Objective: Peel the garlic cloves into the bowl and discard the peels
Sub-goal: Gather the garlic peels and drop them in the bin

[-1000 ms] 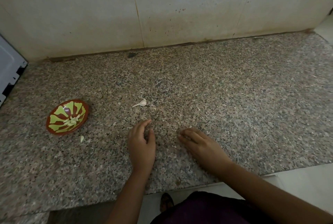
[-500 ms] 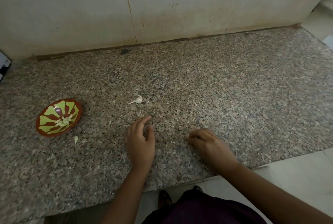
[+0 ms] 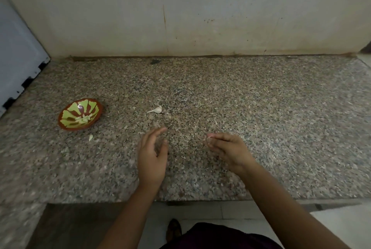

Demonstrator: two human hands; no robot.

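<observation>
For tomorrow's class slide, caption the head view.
Left hand open and right hand pinched over a granite counter; garlic clove ahead, bowl at left.

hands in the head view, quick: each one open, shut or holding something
left hand: open, fingers relaxed, holding nothing.
right hand: fingers curled together; whether it pinches anything cannot be told.

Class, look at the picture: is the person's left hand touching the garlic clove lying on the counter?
Apart. The head view shows a strip of bare counter between the left hand and the garlic clove beyond it.
</observation>
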